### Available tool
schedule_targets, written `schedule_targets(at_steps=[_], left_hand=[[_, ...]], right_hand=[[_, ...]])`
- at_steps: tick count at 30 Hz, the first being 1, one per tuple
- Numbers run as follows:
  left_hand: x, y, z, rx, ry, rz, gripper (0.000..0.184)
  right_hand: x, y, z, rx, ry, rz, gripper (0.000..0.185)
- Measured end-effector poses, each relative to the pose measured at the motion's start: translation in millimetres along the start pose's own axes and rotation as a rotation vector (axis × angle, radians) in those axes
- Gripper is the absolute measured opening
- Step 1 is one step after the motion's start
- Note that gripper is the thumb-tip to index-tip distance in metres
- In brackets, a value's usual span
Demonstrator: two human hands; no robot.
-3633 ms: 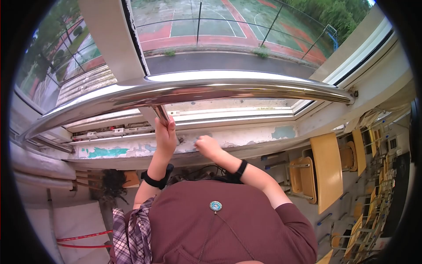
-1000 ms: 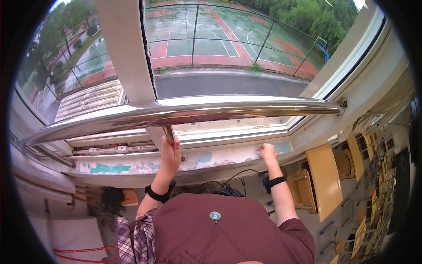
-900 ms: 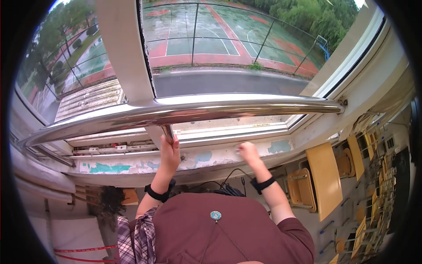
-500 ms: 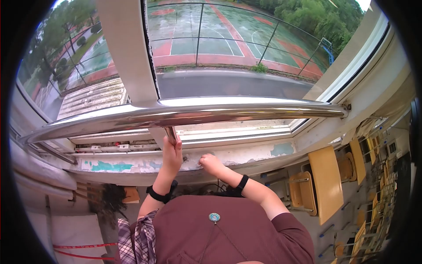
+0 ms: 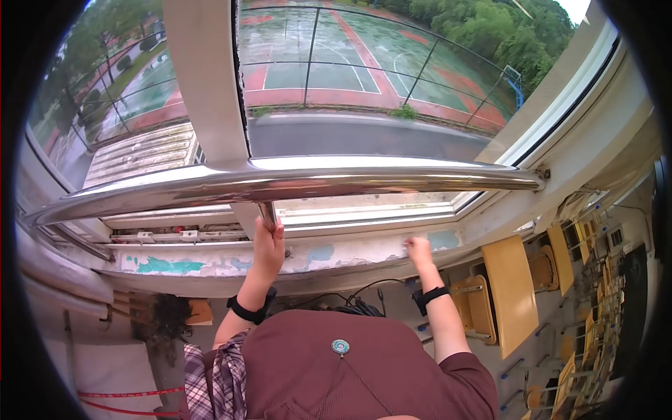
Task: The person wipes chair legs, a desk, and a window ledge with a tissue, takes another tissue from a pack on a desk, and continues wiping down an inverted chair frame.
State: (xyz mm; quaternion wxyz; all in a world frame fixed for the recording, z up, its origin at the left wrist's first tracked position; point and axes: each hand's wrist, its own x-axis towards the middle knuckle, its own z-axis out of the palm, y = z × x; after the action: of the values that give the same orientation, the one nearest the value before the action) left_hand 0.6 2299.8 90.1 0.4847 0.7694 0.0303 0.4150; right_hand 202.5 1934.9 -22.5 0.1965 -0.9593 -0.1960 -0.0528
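Observation:
A shiny metal rail (image 5: 392, 183) runs across the window, with a short metal post (image 5: 266, 212) below it. My left hand (image 5: 268, 245) is wrapped round that post just above the sill. Farther right, my right hand (image 5: 420, 252) is closed over the windowsill (image 5: 350, 255), near a bluish-grey bare patch. Its fingertips are pressed together, and whatever may be between them is too small to make out. The sill's white paint is peeling, with a green patch (image 5: 168, 265) at the left.
Behind the rail stand the window frame (image 5: 206, 84) and glass, with a sports court outside. Wooden desks (image 5: 514, 297) and chairs (image 5: 474, 308) are at the right. Black cables (image 5: 357, 306) lie below the sill. Pipes (image 5: 66, 280) run along the left wall.
My right hand has moved right along the sill, away from my left hand. My left hand keeps its grip on the post. The view has shifted slightly.

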Motion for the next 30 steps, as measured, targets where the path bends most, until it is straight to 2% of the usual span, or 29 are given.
schedule_targets(at_steps=[4,7,10,12,16,19,22,25,28,30], left_hand=[[0.4,-0.7,-0.9,0.001,-0.012,0.004,0.015],[-1.3,-7.2,0.2,-0.024,-0.013,-0.006,0.014],[-1.8,-9.6,0.6,-0.027,-0.007,-0.012,0.015],[-2.2,-8.8,0.3,-0.038,-0.018,-0.026,0.016],[-0.5,-5.2,0.4,-0.048,-0.028,-0.054,0.017],[-0.9,-2.7,-1.7,0.001,-0.034,-0.059,0.017],[1.7,5.3,-3.2,0.023,-0.054,-0.060,0.017],[2.8,8.1,-4.6,0.025,-0.061,-0.064,0.018],[1.9,9.2,-4.3,0.015,-0.047,-0.038,0.018],[1.6,9.7,-2.6,-0.011,-0.031,-0.062,0.018]], right_hand=[[-0.6,42.5,-20.8,-0.018,0.098,0.271,0.013],[3.4,44.0,-23.7,-0.134,0.053,0.277,0.013],[13.4,10.6,-8.2,-0.091,0.052,0.086,0.014],[13.1,-51.2,-4.1,-0.068,-0.050,-0.072,0.014],[-0.8,-146.5,39.1,0.236,-0.180,-0.413,0.011],[-15.0,-209.1,60.5,0.320,-0.253,-0.585,0.007],[-26.6,-237.4,77.2,0.285,-0.357,-0.655,0.008],[-28.8,-232.3,85.1,0.192,-0.325,-0.650,0.010],[-19.9,-204.5,77.0,0.156,-0.279,-0.618,0.010],[-8.3,-166.3,65.1,0.177,-0.243,-0.523,0.009]])
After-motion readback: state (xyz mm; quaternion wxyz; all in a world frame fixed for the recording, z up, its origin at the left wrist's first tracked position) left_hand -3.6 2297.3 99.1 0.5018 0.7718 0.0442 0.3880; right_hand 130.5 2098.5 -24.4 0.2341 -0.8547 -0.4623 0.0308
